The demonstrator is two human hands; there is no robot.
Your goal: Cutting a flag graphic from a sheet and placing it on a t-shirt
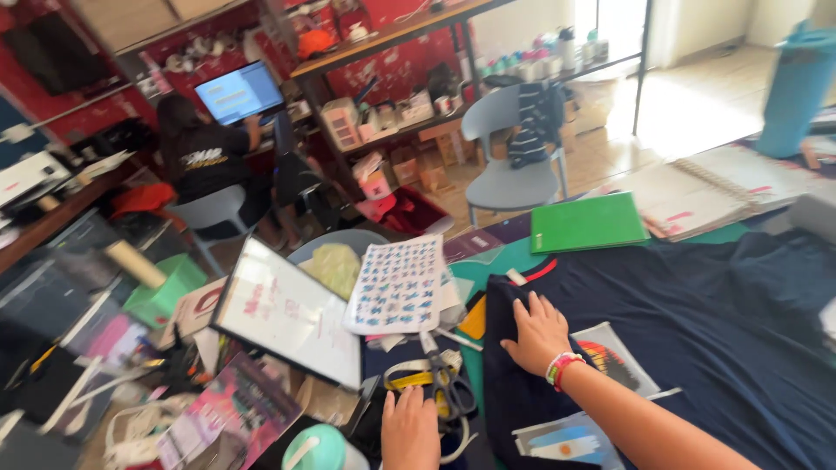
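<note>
Right hand (pixel 538 332) flat, open on navy shirt (pixel 697 331) edge; left hand (pixel 409 431) open beside scissors (pixel 444 383).

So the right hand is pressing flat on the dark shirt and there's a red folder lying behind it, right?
Not quite: the folder is green, not red. The rest holds. In the head view the right hand lies flat on the dark shirt, and the folder lies behind it on the table.

Blue laptop screen (pixel 239 90), far left
</note>
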